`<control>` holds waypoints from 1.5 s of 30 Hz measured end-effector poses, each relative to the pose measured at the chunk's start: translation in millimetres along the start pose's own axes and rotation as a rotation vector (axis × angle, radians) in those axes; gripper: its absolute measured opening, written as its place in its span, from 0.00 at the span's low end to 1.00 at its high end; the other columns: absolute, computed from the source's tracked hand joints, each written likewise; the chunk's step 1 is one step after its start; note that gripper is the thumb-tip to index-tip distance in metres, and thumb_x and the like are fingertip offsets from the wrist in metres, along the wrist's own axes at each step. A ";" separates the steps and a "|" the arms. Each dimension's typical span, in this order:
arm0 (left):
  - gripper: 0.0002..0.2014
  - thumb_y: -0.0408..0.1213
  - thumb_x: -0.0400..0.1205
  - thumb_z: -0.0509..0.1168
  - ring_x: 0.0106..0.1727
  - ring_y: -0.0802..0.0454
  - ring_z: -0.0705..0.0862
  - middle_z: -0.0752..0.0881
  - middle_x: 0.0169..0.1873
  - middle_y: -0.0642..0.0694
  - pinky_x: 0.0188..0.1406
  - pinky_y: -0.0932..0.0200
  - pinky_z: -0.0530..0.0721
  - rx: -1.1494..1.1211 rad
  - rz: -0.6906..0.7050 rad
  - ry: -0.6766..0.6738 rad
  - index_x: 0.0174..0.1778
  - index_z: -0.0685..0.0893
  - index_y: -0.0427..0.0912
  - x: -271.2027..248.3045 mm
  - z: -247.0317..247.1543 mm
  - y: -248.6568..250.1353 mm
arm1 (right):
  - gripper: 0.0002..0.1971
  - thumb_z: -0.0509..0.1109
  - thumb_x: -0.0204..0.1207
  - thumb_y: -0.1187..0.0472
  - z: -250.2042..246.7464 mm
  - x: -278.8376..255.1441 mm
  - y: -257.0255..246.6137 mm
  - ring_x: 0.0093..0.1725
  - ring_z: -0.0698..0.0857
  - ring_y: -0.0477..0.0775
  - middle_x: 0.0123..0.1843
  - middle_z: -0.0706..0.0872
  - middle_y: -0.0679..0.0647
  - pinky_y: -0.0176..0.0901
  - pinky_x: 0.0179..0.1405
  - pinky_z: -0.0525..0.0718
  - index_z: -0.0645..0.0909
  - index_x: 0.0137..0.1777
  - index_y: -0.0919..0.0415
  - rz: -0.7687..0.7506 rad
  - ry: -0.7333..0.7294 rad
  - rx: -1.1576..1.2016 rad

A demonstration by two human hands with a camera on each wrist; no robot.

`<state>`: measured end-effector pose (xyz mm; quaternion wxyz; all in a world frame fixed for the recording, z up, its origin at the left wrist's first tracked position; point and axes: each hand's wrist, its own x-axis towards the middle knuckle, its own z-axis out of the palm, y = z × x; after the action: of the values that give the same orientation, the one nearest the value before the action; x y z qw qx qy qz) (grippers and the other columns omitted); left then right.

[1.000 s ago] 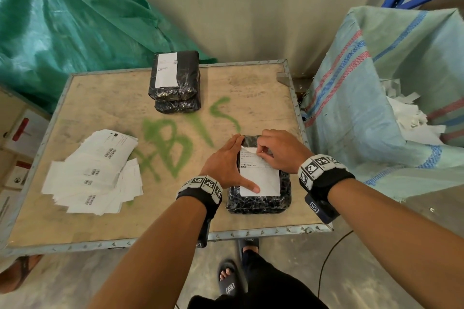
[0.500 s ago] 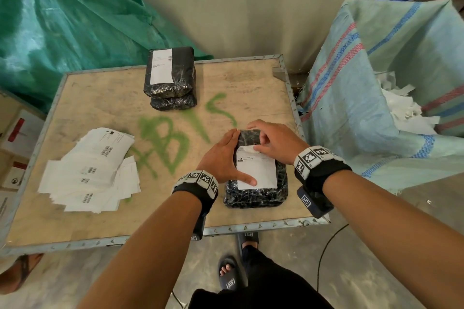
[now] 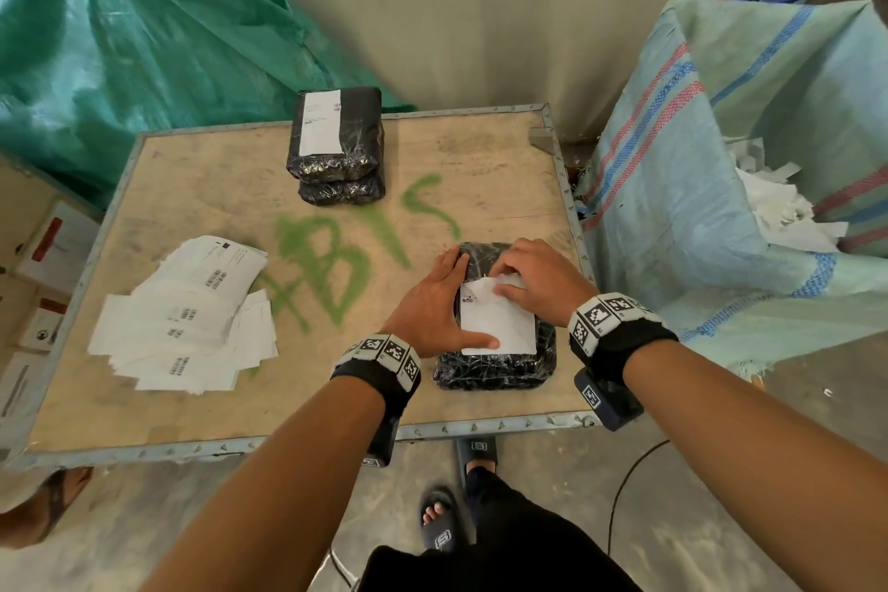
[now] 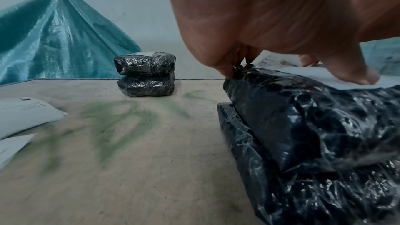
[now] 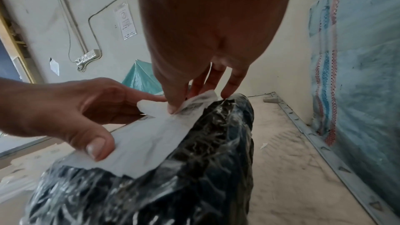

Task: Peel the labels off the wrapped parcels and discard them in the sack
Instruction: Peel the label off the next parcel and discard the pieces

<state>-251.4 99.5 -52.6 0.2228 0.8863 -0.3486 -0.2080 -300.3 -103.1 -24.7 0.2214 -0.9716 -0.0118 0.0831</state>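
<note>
1. Two hands are on one black wrapped parcel near the front right of the wooden table. It sits on top of a second black parcel, as my left wrist view shows.
2. My left hand is on the left side of the parcel. Its fingers are mostly straight and lie along the left edge, and my thumb presses flat on the white label near its front left corner. This hand grips nothing; it just pushes down so the parcel does not slide.
3. My right hand is at the far end of the label. My thumb and fingers pinch the far right corner, and that corner is lifted and curled up off the wrap. The rest of the label looks stuck down.
4. The label is longer going away from me than side to side. The loose end is the far end, under my right fingers. The stuck part runs from there back toward my body.
5. So I think the next pull should come toward me, along the long way of the label, low and slow so the paper does not rip.
6. The big woven sack stands just past the right edge of the table, with white scraps in it. My right hand is the closer one, so it can drop the label there.
7. Two more parcels wait in a stack at the far side, the top one with its label on. I cannot see a label on the lower one.
</note>
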 end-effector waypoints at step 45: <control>0.69 0.73 0.65 0.74 0.88 0.53 0.41 0.36 0.88 0.50 0.86 0.47 0.58 0.084 0.015 -0.074 0.89 0.40 0.44 -16.1 3.3 -5.3 | 0.05 0.64 0.80 0.59 19.1 -17.7 -25.8 0.55 0.74 0.53 0.51 0.83 0.47 0.49 0.51 0.72 0.81 0.50 0.52 -0.073 0.103 -0.175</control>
<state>-261.1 113.6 -54.7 0.1739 0.8840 -0.3715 -0.2242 -320.6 -72.7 -27.8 0.1387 -0.9891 -0.0429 0.0235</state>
